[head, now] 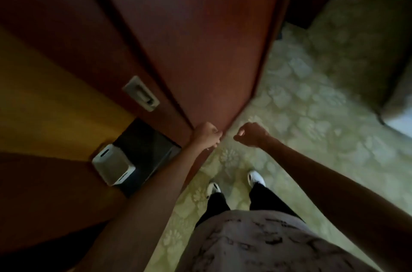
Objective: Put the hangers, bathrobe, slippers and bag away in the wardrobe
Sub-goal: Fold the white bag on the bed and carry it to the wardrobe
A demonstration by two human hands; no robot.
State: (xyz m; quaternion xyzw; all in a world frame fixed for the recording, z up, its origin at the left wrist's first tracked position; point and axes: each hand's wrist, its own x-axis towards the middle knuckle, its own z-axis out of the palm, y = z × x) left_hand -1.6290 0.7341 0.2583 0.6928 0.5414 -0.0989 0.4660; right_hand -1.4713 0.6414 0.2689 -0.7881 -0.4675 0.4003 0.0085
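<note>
Your hands meet at the wardrobe door's edge, mid-frame.

Your left hand (pixel 206 136) grips the red-brown wardrobe door (pixel 200 37), whose long axis runs from centre to the top; your right hand (pixel 250 134) is fisted, holding nothing. Patterned green carpet (pixel 312 104) fills the right. No writing is legible.

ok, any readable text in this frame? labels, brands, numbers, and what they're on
None readable.
Shirt: dark marks that may be print, too blurred to read.
White box by the wardrobe door: dark slots only, no label visible.
Metal door plate: no visible marking.
White shoes: no logo can be made out.
</note>
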